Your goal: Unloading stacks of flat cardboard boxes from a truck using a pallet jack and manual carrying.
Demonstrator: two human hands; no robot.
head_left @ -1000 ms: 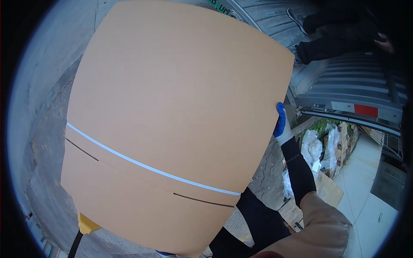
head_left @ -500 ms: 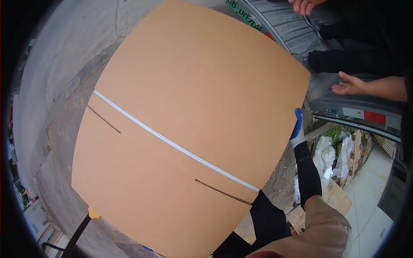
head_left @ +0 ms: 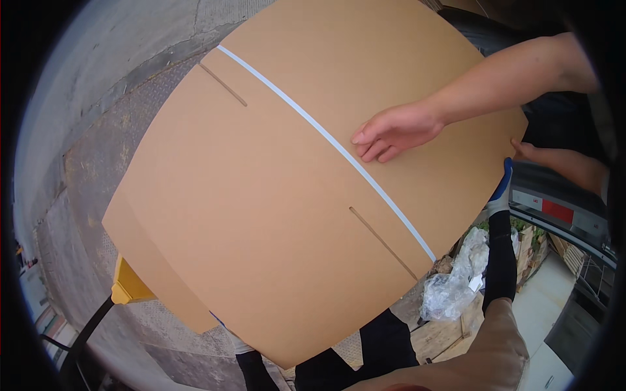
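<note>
blue-gloved right hand (head_left: 501, 189) grips cardboard box (head_left: 274, 195) edge, arm straight; left hidden.

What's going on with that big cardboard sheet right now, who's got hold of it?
The person carries a large flat cardboard pack bound by a white strap. Their gloved right hand holds its right edge; the left hand is hidden beneath the lower edge. A co-worker's bare hand rests flat on top near the strap, and a second bare hand touches the right edge. A yellow-tipped black handle shows below left, crumpled plastic wrap below right.
</note>
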